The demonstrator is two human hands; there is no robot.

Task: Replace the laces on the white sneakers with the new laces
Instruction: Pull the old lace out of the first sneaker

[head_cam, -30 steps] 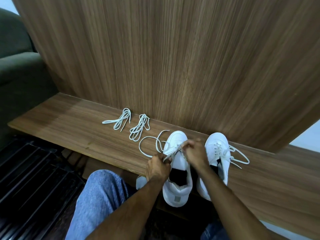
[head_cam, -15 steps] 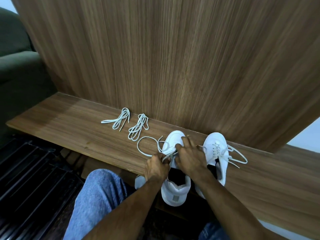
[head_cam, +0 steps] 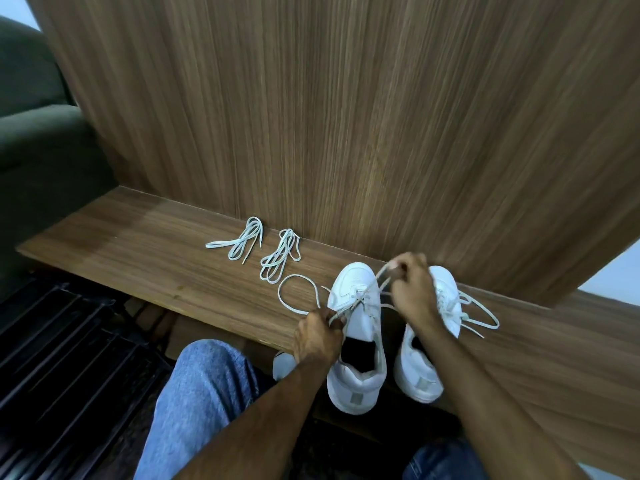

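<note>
Wooden bench [head_cam: 145, 258]; hands [head_cam: 414, 289] pinching lace [head_cam: 372, 284]

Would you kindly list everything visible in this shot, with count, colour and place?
sneakers: 2, white, side by side at the shelf's near edge; left sneaker, right sneaker
lace in the left sneaker: 1, white, partly pulled out, looping onto the shelf
spare lace bundles: 2, pale, on the shelf left of the sneakers
shelf: 1, brown wood
wall panel: 1, brown wood, behind the shelf
sofa: 1, dark green, far left
left hand: pinches the lace
right hand: pinches the lace, raised
</note>
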